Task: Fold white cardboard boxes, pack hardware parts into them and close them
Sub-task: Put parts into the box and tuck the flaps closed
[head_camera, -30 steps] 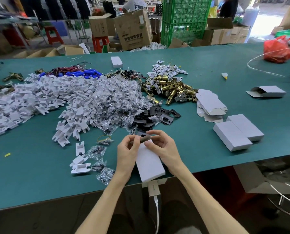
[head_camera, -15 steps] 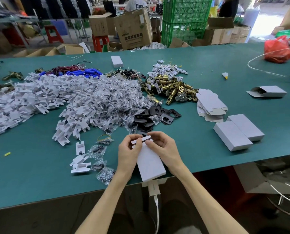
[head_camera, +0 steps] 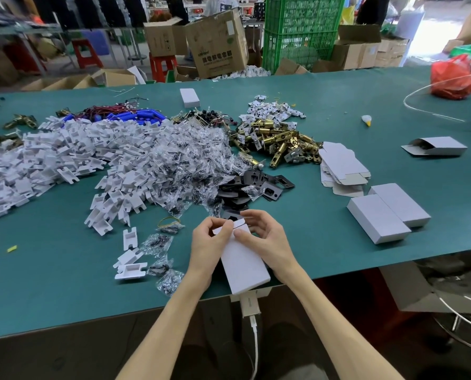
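Note:
A white cardboard box point(head_camera: 244, 263) lies lengthwise at the green table's near edge, between my hands. My left hand point(head_camera: 208, 242) grips its left side, thumb on the far end flap. My right hand point(head_camera: 264, 238) holds the right side, fingers curled over the same raised flap. Two closed white boxes point(head_camera: 387, 212) lie side by side to the right. Flat box blanks point(head_camera: 341, 167) are stacked beyond them. Piles of white plastic pieces point(head_camera: 64, 157), bagged screws point(head_camera: 185, 163), black plates point(head_camera: 256, 185) and brass latches point(head_camera: 278, 141) spread across the middle.
An open-ended white box point(head_camera: 435, 146) lies at the far right, a red bag point(head_camera: 453, 78) behind it. Another small white box point(head_camera: 189, 97) sits at the back. Loose plastic pieces point(head_camera: 130, 266) and screw bags lie left of my hands. Cartons and a green crate point(head_camera: 300, 31) stand beyond the table.
The box's far end was open with a dark part showing; now the white flap is folded up over that end, and my fingers have shifted onto it.

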